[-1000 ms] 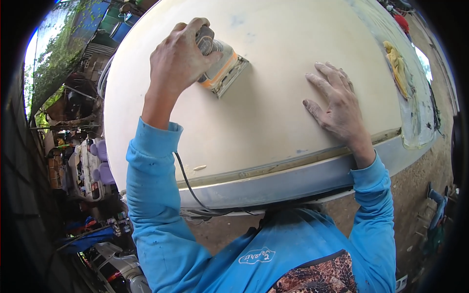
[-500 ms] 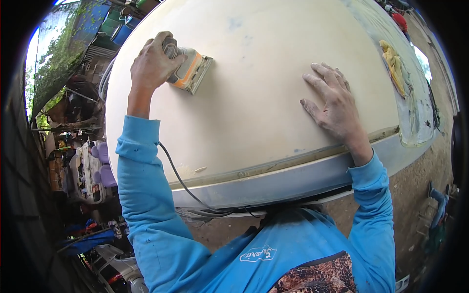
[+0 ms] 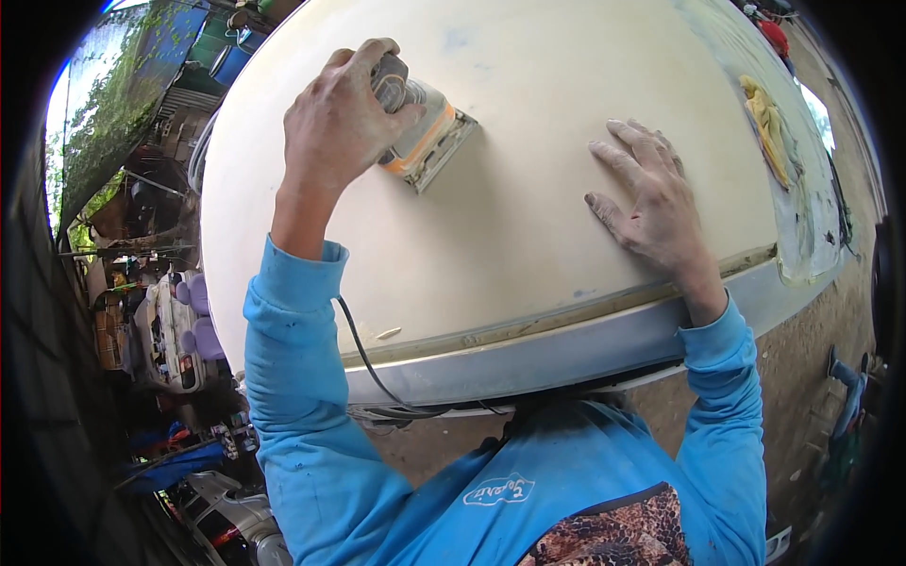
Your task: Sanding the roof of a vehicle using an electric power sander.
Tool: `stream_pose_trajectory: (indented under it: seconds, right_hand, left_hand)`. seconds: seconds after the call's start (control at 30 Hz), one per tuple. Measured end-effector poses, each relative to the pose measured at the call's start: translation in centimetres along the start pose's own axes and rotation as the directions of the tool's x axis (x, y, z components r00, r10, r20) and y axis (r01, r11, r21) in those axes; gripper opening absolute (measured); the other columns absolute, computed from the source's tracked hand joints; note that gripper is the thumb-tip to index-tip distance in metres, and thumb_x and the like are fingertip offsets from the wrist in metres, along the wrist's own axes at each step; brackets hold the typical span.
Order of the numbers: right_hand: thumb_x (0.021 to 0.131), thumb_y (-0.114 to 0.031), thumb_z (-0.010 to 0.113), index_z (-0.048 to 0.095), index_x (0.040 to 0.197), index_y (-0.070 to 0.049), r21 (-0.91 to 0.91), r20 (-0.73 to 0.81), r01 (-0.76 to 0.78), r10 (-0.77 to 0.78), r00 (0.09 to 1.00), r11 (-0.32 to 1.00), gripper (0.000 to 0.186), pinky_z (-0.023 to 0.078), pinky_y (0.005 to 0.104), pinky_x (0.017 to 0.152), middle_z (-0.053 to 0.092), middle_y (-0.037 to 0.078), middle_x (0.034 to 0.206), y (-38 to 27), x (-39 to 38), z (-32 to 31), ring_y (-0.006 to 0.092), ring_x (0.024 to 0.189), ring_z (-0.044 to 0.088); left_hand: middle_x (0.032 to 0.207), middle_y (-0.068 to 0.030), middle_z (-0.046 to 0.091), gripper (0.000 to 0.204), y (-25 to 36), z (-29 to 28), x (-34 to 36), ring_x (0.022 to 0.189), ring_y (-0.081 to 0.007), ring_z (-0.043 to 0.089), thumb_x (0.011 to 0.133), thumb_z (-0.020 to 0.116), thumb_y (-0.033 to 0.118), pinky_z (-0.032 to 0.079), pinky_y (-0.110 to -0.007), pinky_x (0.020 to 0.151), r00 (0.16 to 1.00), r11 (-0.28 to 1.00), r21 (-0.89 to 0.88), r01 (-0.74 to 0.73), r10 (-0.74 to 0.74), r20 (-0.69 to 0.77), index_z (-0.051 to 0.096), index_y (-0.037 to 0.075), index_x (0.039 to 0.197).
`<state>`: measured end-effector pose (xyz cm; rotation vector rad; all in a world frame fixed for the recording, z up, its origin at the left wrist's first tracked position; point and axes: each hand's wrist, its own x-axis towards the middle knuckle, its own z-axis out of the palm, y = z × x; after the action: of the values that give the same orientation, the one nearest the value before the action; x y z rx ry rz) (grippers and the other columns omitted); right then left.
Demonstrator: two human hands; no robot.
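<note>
My left hand (image 3: pixel 340 118) is wrapped round the grip of a grey and orange electric sander (image 3: pixel 425 137). The sander's flat pad rests on the cream-coloured vehicle roof (image 3: pixel 510 226), and the grip's underside is hidden by my fingers. A black power cord (image 3: pixel 360 351) trails down past my left sleeve over the roof's edge. On the right part of the roof, my right hand (image 3: pixel 651 208) lies flat with its dusty fingers spread, holding nothing. Bluish patches mark the roof's surface here and there.
A yellow cloth (image 3: pixel 766 130) lies at the right, by clear plastic sheeting (image 3: pixel 802 226). A grooved channel (image 3: pixel 557 319) runs along the near roof edge. Purple seats (image 3: pixel 203 321) and blue barrels (image 3: pixel 229 66) stand at the left. Another person's legs (image 3: pixel 847 391) show at far right.
The sander has slid to the right across the roof in my left hand, and the cord has shifted with it. My right hand has stayed nearly in place.
</note>
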<state>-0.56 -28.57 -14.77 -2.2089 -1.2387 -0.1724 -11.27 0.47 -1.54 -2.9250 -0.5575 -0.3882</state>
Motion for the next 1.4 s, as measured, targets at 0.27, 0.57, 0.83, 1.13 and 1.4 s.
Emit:
stream_pose_trajectory:
  seconds: [0.27, 0.57, 0.83, 1.13, 1.4]
  right_hand:
    - [0.086, -0.029, 0.075, 0.065, 0.131, -0.008, 0.019, 0.008, 0.004, -0.005, 1.000, 1.000, 0.050, 0.029, 0.0492, 0.122, 0.053, 0.017, 0.145, -0.2, 0.2, -0.3, 0.0380, 0.140, 0.045]
    - [0.085, -0.027, 0.076, 0.065, 0.130, -0.007, 0.022, 0.027, -0.002, 0.002, 1.000, 1.000, 0.051, 0.029, 0.0493, 0.122, 0.052, 0.018, 0.145, -0.4, 0.3, -0.3, 0.0383, 0.141, 0.043]
    - [0.083, -0.024, 0.077, 0.065, 0.130, -0.007, 0.030, 0.059, -0.021, 0.019, 0.998, 0.999, 0.051, 0.028, 0.0498, 0.122, 0.052, 0.018, 0.145, -0.8, 0.5, -0.8, 0.0398, 0.141, 0.043]
    - [0.080, -0.022, 0.079, 0.067, 0.130, -0.008, 0.049, 0.082, -0.033, 0.029, 0.996, 0.998, 0.053, 0.028, 0.0520, 0.122, 0.052, 0.017, 0.146, -0.8, 0.7, -0.9, 0.0394, 0.141, 0.044]
    - [0.081, -0.024, 0.079, 0.068, 0.127, -0.007, 0.048, 0.085, -0.036, 0.032, 0.996, 0.998, 0.051, 0.028, 0.0512, 0.122, 0.053, 0.018, 0.143, -0.7, 0.9, -1.2, 0.0385, 0.140, 0.044]
  left_hand:
    - [0.121, -0.0096, 0.072, 0.067, -2.5, 1.6, 5.0, 0.111, -0.0283, 0.071, 0.076, 0.085, 0.042, 0.057, -0.045, 0.094, 1.000, 0.997, 0.077, 0.014, -0.015, 0.007, 0.061, 0.019, 0.135]
    - [0.116, -0.0120, 0.074, 0.060, -4.8, 2.5, 8.5, 0.108, -0.0291, 0.071, 0.077, 0.080, 0.042, 0.055, -0.041, 0.095, 1.000, 1.000, -0.011, 0.019, -0.019, 0.014, 0.063, 0.013, 0.127]
    - [0.109, -0.0119, 0.074, 0.051, -6.7, 2.7, 11.8, 0.104, -0.0258, 0.071, 0.074, 0.082, 0.033, 0.055, -0.037, 0.092, 0.996, 0.993, -0.086, 0.086, -0.084, 0.022, 0.067, 0.005, 0.114]
    - [0.127, -0.0157, 0.070, 0.079, -15.9, 7.2, 18.1, 0.116, -0.0326, 0.069, 0.075, 0.080, 0.053, 0.054, -0.045, 0.097, 0.990, 0.972, 0.187, 0.144, -0.143, -0.017, 0.056, 0.018, 0.142]
    - [0.130, -0.0189, 0.069, 0.081, -16.2, 7.9, 21.6, 0.120, -0.0335, 0.067, 0.074, 0.078, 0.052, 0.053, -0.042, 0.100, 0.969, 0.957, 0.174, 0.233, -0.244, 0.046, 0.057, 0.013, 0.142]
